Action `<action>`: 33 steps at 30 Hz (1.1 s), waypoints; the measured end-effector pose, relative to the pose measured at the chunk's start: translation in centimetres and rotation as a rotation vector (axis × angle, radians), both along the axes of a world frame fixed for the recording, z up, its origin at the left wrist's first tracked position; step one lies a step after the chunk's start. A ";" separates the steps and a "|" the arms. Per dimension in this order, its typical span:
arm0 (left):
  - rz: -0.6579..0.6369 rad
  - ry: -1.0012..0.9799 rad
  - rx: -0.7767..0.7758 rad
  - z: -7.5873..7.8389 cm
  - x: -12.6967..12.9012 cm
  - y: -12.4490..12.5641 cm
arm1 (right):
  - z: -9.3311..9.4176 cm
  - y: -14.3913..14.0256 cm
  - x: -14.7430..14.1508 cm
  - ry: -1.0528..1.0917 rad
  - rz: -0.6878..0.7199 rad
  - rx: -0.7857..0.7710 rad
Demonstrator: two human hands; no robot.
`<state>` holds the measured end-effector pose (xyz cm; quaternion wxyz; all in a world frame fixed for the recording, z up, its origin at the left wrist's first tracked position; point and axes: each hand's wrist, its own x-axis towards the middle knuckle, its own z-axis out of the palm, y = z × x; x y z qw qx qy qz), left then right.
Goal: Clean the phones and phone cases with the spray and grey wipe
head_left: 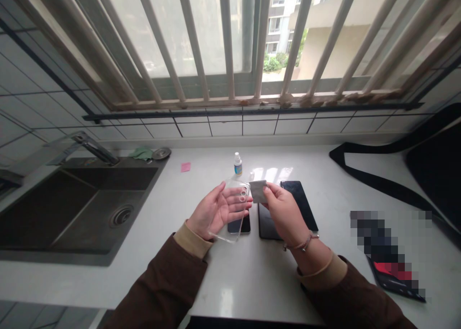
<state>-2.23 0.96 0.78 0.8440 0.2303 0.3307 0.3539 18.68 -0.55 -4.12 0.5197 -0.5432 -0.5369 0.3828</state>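
Brown sleeves over white table | left hand cradles clear case, off its phone | right hand pinches wipe at case's edge | wiping looks underway | three phones lie beneath, bottle behind.

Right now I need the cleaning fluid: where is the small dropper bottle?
The dropper bottle stands on the counter just behind the clear phone case, below the window.
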 end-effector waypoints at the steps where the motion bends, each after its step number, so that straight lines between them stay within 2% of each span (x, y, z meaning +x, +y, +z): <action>1: -0.039 0.011 -0.005 -0.1 0.1 -0.1 | -0.1 0.0 -0.1 0.048 -0.004 0.018; 4: -0.067 0.058 -0.024 -0.9 0.5 -0.4 | 0.4 -0.6 -0.5 0.051 0.003 0.088; 8: 0.064 0.063 -0.059 -1.9 0.7 -0.3 | 1.5 -1.7 -1.4 -0.053 0.095 0.199; 12: 0.149 0.040 -0.058 -2.6 0.5 0.2 | 1.6 -2.0 -2.0 -0.109 0.185 0.273; 20: 0.533 0.000 -0.082 -2.2 -0.2 1.6 | 1.7 -2.6 -2.7 -0.140 0.389 0.274; 23: 0.642 -0.012 -0.080 -1.8 -0.5 2.0 | 1.9 -2.9 -3.0 -0.135 0.403 0.241; 27: 0.736 -0.013 -0.046 -1.2 -0.6 1.8 | 1.9 -2.9 -3.2 -0.038 0.382 0.116; 30: 0.648 -0.069 0.020 -0.5 -0.2 1.1 | 1.8 -2.7 -3.3 0.062 0.379 -0.010; 33: 0.597 -0.106 0.082 -0.1 0.5 0.3 | 1.4 -2.6 -3.6 0.297 0.399 -0.175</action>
